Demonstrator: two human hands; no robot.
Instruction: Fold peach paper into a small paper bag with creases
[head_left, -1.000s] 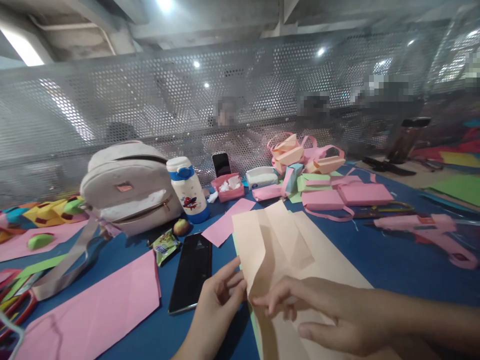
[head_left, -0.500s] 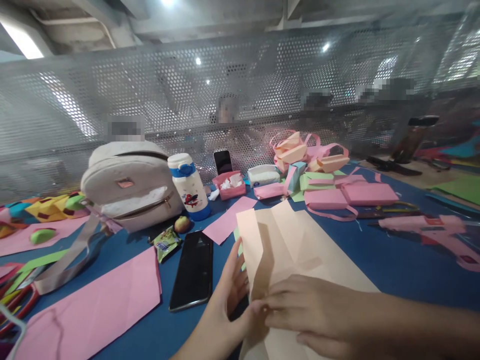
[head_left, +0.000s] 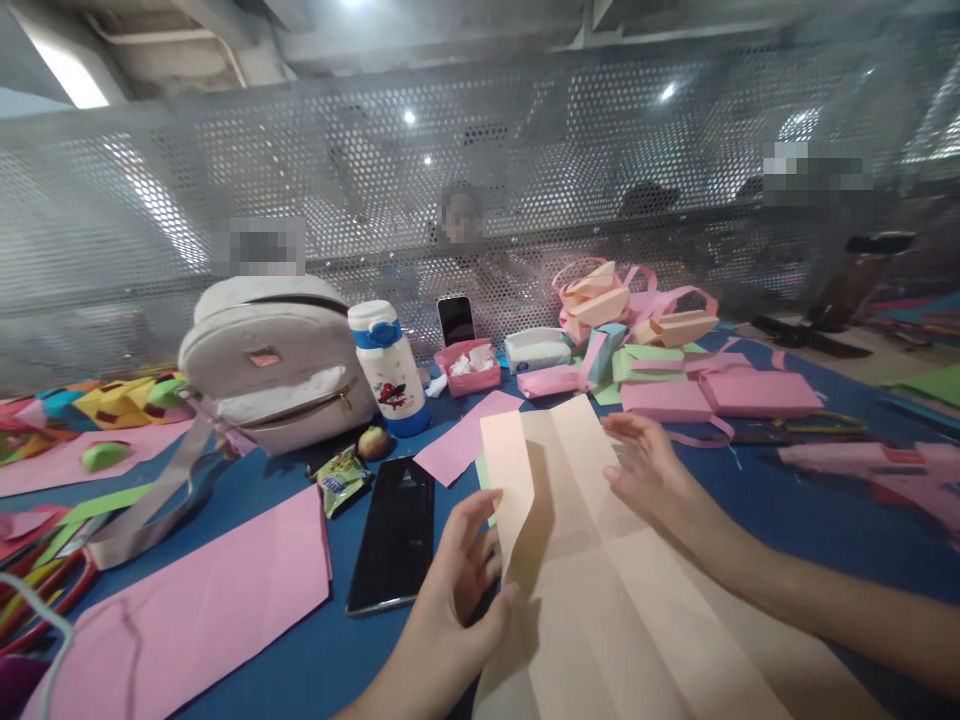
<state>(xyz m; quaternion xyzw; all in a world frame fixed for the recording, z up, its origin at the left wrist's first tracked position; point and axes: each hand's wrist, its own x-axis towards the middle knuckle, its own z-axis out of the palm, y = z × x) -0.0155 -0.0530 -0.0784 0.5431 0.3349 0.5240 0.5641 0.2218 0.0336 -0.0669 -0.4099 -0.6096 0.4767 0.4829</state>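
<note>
A large sheet of peach paper (head_left: 577, 560) lies before me, creased lengthwise, with a narrow folded panel standing up along its left side. My left hand (head_left: 465, 590) is at that side, its curved fingers against the edge and its thumb over the paper, lightly holding it. On the far right edge, my right hand (head_left: 652, 475) grips the sheet between bent fingers and thumb. Part of each hand's contact with the paper is hidden. Green paper (head_left: 482, 472) peeks out from beneath the left edge.
Left of the sheet are a black phone (head_left: 394, 535), pink paper (head_left: 225, 610), a snack packet (head_left: 341, 480) and a backpack (head_left: 277, 350). A bottle (head_left: 388, 375) stands behind. Folded paper bags (head_left: 667, 400) and a pink glue gun (head_left: 885, 465) lie right. A perforated metal screen (head_left: 510, 180) closes the back.
My right hand has moved away from the near left fold to the sheet's far right edge. More of the creased middle now shows. My left hand stays at the left edge.
</note>
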